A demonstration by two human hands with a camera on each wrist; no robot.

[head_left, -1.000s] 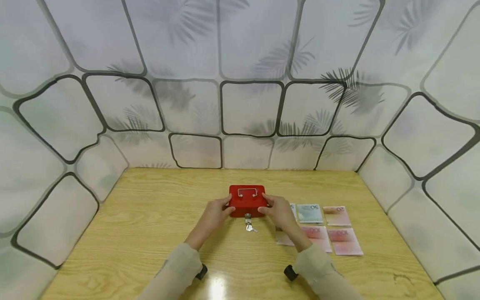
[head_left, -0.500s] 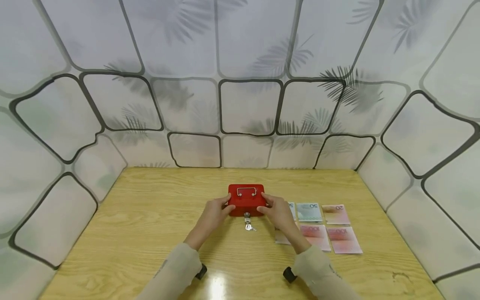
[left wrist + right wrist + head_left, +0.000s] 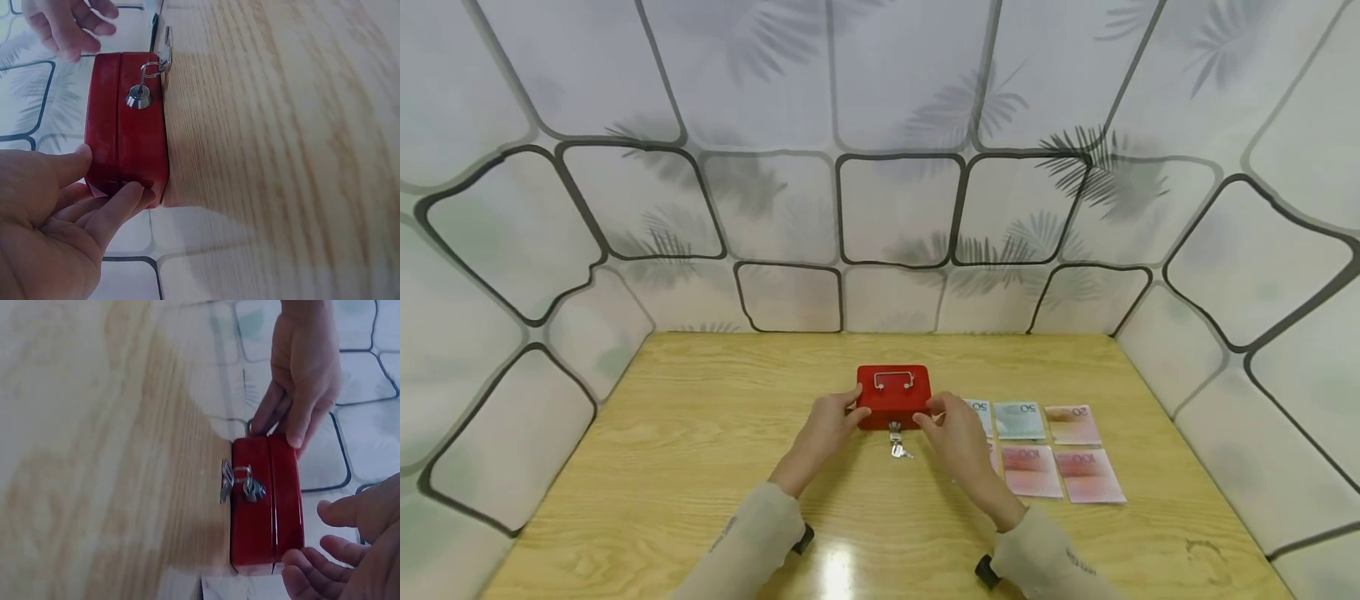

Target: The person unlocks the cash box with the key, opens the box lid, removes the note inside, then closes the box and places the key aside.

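A red cash box (image 3: 893, 407) with a wire handle on its lid stands on the table, lid down. Keys (image 3: 898, 452) on a ring hang from the lock (image 3: 139, 97) in its front. My left hand (image 3: 824, 427) holds the box's left end, thumb by the lid edge and fingers against the side. Beside the right end is my right hand (image 3: 959, 440), fingers loosely bent and nothing in its grasp. In the right wrist view its fingertips (image 3: 294, 557) lie close to the box's corner; whether they touch it I cannot tell.
To the right, several banknotes lie in two rows: a green 50 note (image 3: 1019, 422), a 20 note (image 3: 1073, 426), and pink 100 notes (image 3: 1088, 477) among them. My right forearm partly covers the nearest ones. A patterned cloth wall (image 3: 895, 217) surrounds the wooden table (image 3: 685, 433).
My right hand has let go of the box's right end and shifted slightly right and towards me. The left hand and the box stay put.
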